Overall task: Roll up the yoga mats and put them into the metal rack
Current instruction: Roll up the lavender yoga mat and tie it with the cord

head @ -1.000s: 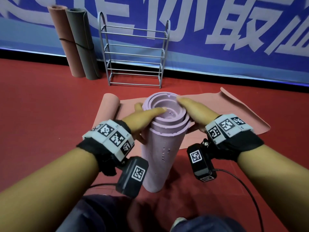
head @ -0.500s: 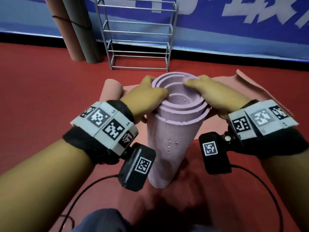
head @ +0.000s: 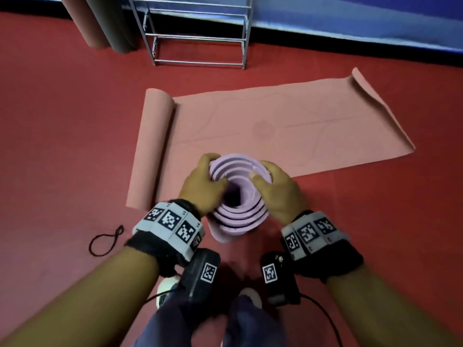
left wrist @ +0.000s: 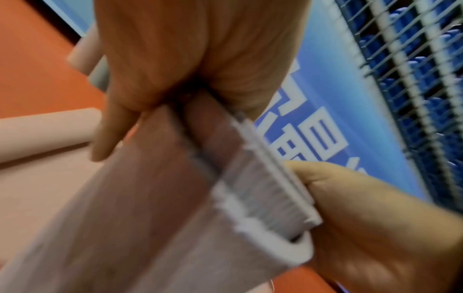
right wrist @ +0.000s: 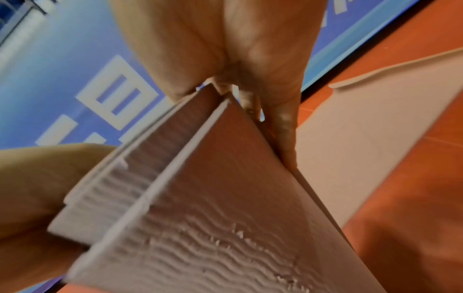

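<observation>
- The red floor (head: pixel 50 126) runs back to a blue wall banner (head: pixel 350 18) with white lettering.
- A pink mat (head: pixel 288 126) lies flat, its left end rolled.
- The wire metal rack (head: pixel 198 38) stands at the wall beside two upright rolled mats (head: pixel 105 23).
- The purple mat (head: pixel 238 221), ridged foam rolled in a spiral, stands on end on the floor.
- The left hand (head: pixel 203 186) and right hand (head: pixel 278 189) grip its top rim, thumbs inside.
- A black cord loop (head: pixel 105 241) lies on the floor.

We could read no whole word: the blue banner (left wrist: pixel 333 111) bore large white characters, cut off and blurred, and the wristbands (head: pixel 172 221) carried only black-and-white square markers.
</observation>
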`<control>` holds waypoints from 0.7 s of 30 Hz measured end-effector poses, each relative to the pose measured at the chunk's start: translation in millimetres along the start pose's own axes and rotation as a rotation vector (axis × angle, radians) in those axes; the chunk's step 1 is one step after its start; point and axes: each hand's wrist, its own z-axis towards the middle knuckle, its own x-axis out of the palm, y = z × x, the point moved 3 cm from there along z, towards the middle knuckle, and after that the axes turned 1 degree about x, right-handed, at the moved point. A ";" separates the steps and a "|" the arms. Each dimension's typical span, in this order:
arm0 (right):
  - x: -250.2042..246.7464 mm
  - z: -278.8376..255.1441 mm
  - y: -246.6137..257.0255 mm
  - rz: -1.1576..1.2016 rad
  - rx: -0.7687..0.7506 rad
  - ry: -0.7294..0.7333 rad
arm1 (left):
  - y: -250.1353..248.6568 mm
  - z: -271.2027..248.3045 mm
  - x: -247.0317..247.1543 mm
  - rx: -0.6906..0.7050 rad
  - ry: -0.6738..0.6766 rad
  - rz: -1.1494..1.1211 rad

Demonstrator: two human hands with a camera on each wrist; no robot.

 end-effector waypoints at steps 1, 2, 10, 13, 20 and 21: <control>0.3 -0.9 -2.5 0.059 0.039 0.009 | 0.4 -1.5 1.5 -0.041 -0.005 -0.045; 1.3 -0.9 -5.1 0.117 0.073 0.026 | 2.2 -2.5 3.2 -0.093 -0.004 -0.085; 17.3 0.2 -33.7 0.098 0.099 0.126 | 37.3 -7.7 26.5 -0.228 -0.014 0.051; 17.4 6.8 -31.2 0.183 0.133 0.048 | 34.7 -1.3 27.3 -0.226 -0.085 0.025; -0.2 10.5 -23.5 0.139 0.127 0.149 | 15.7 7.5 9.2 -0.256 0.033 0.117; -2.7 10.9 -20.8 0.104 0.102 0.134 | 15.0 8.1 4.7 -0.252 0.052 0.127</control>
